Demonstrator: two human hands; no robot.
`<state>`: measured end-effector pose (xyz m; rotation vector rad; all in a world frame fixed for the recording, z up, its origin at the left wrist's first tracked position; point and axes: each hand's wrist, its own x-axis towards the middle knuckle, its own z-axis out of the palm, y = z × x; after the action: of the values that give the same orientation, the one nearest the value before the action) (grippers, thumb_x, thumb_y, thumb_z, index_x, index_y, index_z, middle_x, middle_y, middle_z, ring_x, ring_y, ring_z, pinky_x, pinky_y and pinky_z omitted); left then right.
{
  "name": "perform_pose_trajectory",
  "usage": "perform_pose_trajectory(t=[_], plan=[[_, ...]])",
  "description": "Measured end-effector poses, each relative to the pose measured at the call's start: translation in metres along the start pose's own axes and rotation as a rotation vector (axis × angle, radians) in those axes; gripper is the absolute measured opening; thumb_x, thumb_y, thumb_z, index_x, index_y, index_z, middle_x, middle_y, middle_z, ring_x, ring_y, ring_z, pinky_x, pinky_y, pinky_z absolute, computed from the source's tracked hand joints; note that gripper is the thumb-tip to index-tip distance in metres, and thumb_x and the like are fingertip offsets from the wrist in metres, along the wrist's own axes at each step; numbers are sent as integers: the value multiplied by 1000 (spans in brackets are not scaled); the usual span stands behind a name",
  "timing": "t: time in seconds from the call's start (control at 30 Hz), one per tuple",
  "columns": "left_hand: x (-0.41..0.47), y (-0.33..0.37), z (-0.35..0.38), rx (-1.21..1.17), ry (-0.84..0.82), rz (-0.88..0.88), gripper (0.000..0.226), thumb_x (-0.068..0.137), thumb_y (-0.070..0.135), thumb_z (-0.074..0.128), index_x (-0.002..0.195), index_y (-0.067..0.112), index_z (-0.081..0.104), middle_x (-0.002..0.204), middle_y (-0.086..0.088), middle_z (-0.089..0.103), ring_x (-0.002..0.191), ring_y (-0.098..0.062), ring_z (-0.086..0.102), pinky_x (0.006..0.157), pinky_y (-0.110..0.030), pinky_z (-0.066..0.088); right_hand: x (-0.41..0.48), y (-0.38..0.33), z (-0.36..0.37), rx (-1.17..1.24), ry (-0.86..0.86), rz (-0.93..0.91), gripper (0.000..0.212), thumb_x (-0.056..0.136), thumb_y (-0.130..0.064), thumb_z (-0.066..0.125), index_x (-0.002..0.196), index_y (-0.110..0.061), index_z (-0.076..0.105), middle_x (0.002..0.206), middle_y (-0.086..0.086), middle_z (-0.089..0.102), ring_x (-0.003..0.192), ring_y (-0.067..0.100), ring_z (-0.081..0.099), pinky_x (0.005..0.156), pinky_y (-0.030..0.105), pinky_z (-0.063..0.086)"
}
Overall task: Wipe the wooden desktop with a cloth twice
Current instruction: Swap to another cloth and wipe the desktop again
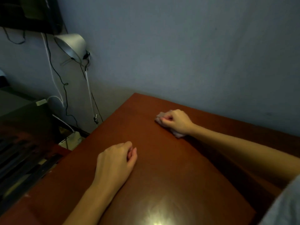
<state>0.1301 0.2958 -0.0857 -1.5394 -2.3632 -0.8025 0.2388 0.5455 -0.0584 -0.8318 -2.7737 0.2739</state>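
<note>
The reddish-brown wooden desktop (162,159) fills the lower middle of the head view, its far edge against the wall. My right hand (176,121) grips a small pale cloth (159,117) and holds it down on the desktop near the far edge. Bits of the cloth stick out in front of the fingers and under the wrist. My left hand (116,159) rests on the desktop nearer to me, its fingers loosely curled and holding nothing.
A silver desk lamp (71,44) on a thin white arm stands beyond the desk's far left corner, with black and white cables hanging down the wall. A dark keyboard-like surface (21,151) lies left of the desk. A light glare marks the near desktop.
</note>
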Motion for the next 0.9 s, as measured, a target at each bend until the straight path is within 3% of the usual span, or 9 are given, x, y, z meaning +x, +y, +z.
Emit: perform_pose_trajectory(t=[0.1, 0.17, 0.3, 0.43, 0.53, 0.63, 0.7, 0.77, 0.9], plan=[[0, 1, 1, 10, -22, 0, 33, 87, 34, 56, 60, 21, 42, 51, 8, 42, 47, -7, 46, 43, -28, 41, 1, 57, -15, 1, 87, 207, 41, 90, -39, 55, 53, -22, 51, 54, -3, 52, 61, 14, 54, 58, 27, 32], [1, 2, 2, 20, -17, 11, 35, 85, 32, 58, 58, 22, 39, 48, 8, 40, 44, -8, 43, 40, -26, 36, 17, 78, -19, -38, 136, 321, 47, 92, -41, 53, 50, -20, 49, 40, -4, 49, 60, 18, 56, 59, 29, 38], [2, 1, 1, 31, -14, 23, 34, 85, 31, 59, 58, 23, 39, 47, 8, 40, 42, -6, 40, 37, -23, 30, 57, 56, -12, 9, 168, 381, 48, 91, -48, 47, 55, -16, 53, 40, 0, 53, 53, 19, 59, 71, 34, 53], [2, 1, -1, 11, -26, -8, 31, 89, 35, 52, 63, 21, 45, 52, 7, 45, 49, -7, 47, 45, -30, 43, 52, -6, -2, 38, 97, 198, 41, 91, -45, 51, 54, -28, 54, 40, -4, 52, 48, 9, 56, 59, 22, 44], [1, 1, -3, 13, -45, -16, 31, 90, 38, 50, 65, 21, 46, 54, 7, 46, 52, -7, 49, 49, -33, 48, 7, -34, 6, -15, 22, -15, 43, 85, -42, 52, 49, -22, 41, 48, -3, 46, 54, 13, 51, 51, 26, 31], [1, 0, -1, 13, -57, -21, 31, 90, 39, 49, 65, 21, 47, 55, 6, 46, 53, -7, 50, 51, -35, 50, -33, -6, 1, -7, -34, -112, 41, 79, -51, 37, 52, -22, 37, 54, -2, 45, 54, 12, 46, 54, 30, 35], [2, 1, -1, 15, -60, -13, 31, 90, 38, 50, 65, 20, 46, 55, 6, 46, 53, -8, 50, 51, -34, 50, -38, 40, -12, 0, 27, 15, 44, 79, -56, 39, 58, -21, 56, 65, -1, 61, 65, 15, 59, 60, 33, 42], [1, 2, 0, 25, -42, 1, 31, 88, 35, 53, 62, 20, 44, 53, 7, 44, 50, -9, 49, 46, -32, 47, -30, 84, -23, -36, 89, 174, 40, 87, -48, 52, 71, -16, 69, 80, 5, 71, 79, 19, 66, 62, 30, 41], [2, 3, -1, 20, -28, 8, 33, 86, 32, 56, 60, 20, 41, 51, 6, 42, 48, -11, 48, 42, -30, 43, 14, 110, -23, -78, 147, 390, 42, 92, -41, 51, 64, -10, 61, 52, 4, 55, 66, 27, 60, 58, 29, 35]])
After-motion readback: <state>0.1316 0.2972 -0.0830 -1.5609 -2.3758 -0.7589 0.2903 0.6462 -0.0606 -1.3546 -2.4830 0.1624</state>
